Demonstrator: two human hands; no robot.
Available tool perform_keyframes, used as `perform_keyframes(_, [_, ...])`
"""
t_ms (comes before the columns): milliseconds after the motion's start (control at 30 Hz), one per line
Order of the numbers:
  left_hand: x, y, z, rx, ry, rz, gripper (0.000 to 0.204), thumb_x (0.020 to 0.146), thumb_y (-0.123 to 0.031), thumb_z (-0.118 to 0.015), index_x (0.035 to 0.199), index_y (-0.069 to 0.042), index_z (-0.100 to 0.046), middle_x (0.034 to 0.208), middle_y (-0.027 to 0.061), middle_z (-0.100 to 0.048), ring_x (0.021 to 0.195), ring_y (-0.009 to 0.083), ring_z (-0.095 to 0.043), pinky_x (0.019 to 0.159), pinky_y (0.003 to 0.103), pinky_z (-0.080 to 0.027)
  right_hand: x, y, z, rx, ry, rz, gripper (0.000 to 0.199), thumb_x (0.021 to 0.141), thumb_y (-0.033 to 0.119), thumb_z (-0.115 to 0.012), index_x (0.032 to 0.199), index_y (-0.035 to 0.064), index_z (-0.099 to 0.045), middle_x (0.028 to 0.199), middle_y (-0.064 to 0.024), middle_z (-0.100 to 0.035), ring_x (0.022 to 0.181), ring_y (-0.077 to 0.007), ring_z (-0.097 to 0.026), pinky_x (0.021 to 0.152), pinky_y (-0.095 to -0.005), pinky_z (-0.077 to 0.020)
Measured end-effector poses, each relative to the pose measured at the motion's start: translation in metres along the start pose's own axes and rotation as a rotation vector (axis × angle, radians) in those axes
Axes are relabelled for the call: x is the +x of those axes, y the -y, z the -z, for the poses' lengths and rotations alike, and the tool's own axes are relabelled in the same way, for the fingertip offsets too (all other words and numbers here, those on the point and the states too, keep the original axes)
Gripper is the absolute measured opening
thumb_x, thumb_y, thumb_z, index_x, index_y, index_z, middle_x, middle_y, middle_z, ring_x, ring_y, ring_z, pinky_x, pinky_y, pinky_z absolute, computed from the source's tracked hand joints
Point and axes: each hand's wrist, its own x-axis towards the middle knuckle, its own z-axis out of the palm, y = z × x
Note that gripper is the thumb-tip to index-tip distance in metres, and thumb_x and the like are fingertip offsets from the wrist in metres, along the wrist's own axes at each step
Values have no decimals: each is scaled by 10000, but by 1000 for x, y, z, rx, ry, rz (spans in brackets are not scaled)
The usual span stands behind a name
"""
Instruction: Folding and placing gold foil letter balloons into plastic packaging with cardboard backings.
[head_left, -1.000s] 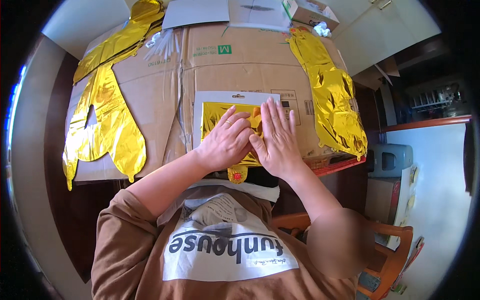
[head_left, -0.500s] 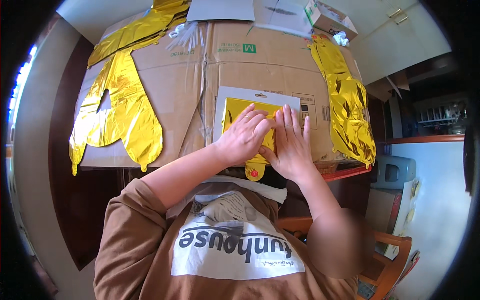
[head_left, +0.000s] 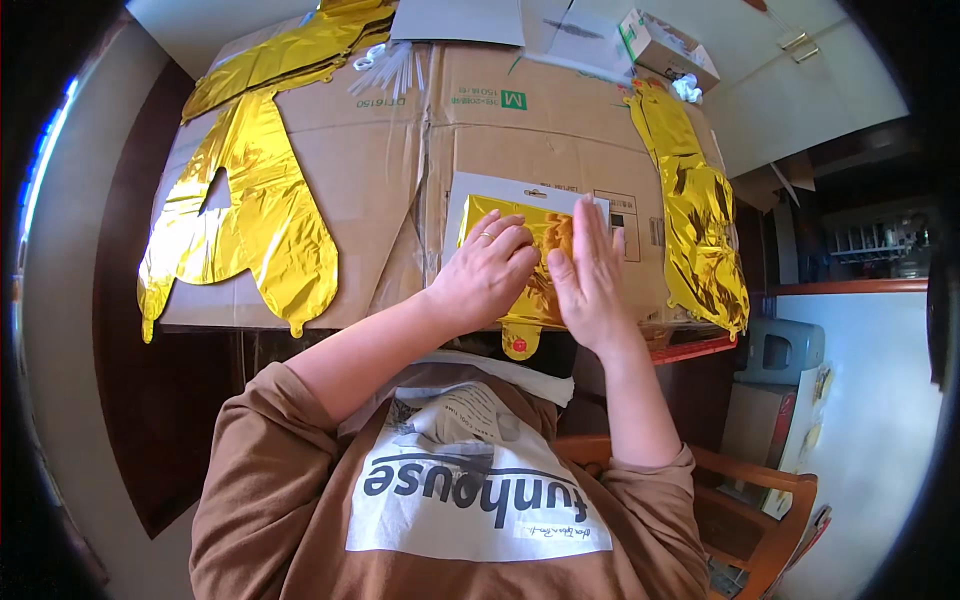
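A folded gold foil balloon (head_left: 540, 294) lies on a white card (head_left: 458, 205) with a hanging slot at its far edge. My left hand (head_left: 485, 268) bends over the foil with curled fingers, holding it down; what lies under the fingertips is hidden. Just to its right, my right hand (head_left: 597, 285) is turned on edge along the foil's right side. Its fingers are stretched out, and the thumb stands apart from them. The balloon's tab, with a red mark, hangs over the table's near edge.
Cardboard (head_left: 380, 160) covers the work surface. A flat gold A-shaped balloon (head_left: 255, 205) lies left, another gold balloon (head_left: 700, 200) right. At the back are more gold foil (head_left: 270, 65), clear straws (head_left: 400, 72), a white sheet (head_left: 458, 20) and an open box (head_left: 668, 45).
My right hand has tipped from lying flat on the foil onto its edge, its thumb lifting away. My left hand stays curled over the foil. The whole view has shifted slightly.
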Motion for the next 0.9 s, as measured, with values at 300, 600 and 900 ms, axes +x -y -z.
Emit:
perform_keyframes(300, [4, 10, 22, -336, -52, 163, 197, 868, 29, -618, 1061, -6, -630, 1130, 159, -628, 1107, 361, -623, 980, 441, -508, -1, 8, -37, -295, 25, -42, 786, 1031, 547, -363, 1531, -56, -305, 1610, -288, -253, 1521, -406, -209, 1210, -616, -92])
perform_keyframes(600, [43, 87, 82, -261, 350, 407, 218, 814, -63, -654, 1014, -20, -729, 942, 163, -714, 888, 303, -697, 799, 386, -551, -1, 12, -38, -423, 38, -40, 821, 1008, 557, -419, 1536, -60, -292, 1616, -289, -239, 1516, -441, -187, 1207, -633, -71])
perform_keyframes(900, [55, 95, 79, -250, 543, 501, 207, 831, -152, -702, 991, -26, -735, 930, 144, -717, 878, 281, -685, 798, 386, -538, 0, 13, -38, -399, 48, -58, 834, 1007, 567, -417, 1546, -53, -276, 1627, -282, -218, 1525, -435, -165, 1212, -628, -44])
